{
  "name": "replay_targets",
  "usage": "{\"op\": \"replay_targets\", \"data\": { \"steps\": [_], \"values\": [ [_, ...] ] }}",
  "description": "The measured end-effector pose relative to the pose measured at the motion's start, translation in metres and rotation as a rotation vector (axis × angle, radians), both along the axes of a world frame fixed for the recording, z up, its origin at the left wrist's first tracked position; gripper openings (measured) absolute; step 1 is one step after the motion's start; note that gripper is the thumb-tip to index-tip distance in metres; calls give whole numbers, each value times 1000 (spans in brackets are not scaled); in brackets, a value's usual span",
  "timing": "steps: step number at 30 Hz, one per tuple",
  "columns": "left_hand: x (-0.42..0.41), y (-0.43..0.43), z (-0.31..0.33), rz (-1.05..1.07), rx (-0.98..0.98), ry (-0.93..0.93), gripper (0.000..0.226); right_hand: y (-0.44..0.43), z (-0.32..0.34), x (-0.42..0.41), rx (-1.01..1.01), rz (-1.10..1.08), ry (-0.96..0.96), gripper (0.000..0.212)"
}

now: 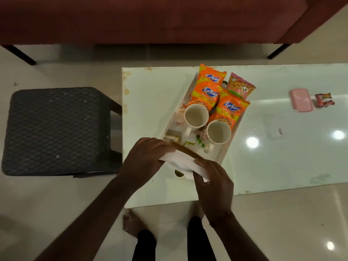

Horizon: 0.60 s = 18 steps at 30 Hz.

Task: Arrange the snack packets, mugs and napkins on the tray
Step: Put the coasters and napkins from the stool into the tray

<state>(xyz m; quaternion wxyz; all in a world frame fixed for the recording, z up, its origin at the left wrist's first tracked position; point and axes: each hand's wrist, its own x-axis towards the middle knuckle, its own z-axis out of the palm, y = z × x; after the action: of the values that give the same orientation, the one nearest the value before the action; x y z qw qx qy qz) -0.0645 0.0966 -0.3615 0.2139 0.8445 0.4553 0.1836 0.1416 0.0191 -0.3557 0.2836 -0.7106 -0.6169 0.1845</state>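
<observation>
Both hands grip one white napkin (180, 162) stretched between them, left hand (146, 157) and right hand (214, 183) pinching opposite ends, just over the tray (176, 108)'s near end; mugs (196, 116) sit beyond.

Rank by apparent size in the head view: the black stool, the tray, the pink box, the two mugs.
1. black stool
2. tray
3. and 4. left mug and right mug look alike; no ranking between them.
5. pink box, though it lies farther away.
</observation>
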Motion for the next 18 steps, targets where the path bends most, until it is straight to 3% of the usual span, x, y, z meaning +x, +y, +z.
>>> {"op": "replay_targets", "data": {
  "steps": [6, 18],
  "values": [
    [20, 13, -12, 41, -85, 74, 40, 4, -16, 13, -59, -61, 49, 35],
    [35, 21, -35, 145, -181, 234, 39, 16, -51, 17, -198, -60, -56, 26]
  ]
}}
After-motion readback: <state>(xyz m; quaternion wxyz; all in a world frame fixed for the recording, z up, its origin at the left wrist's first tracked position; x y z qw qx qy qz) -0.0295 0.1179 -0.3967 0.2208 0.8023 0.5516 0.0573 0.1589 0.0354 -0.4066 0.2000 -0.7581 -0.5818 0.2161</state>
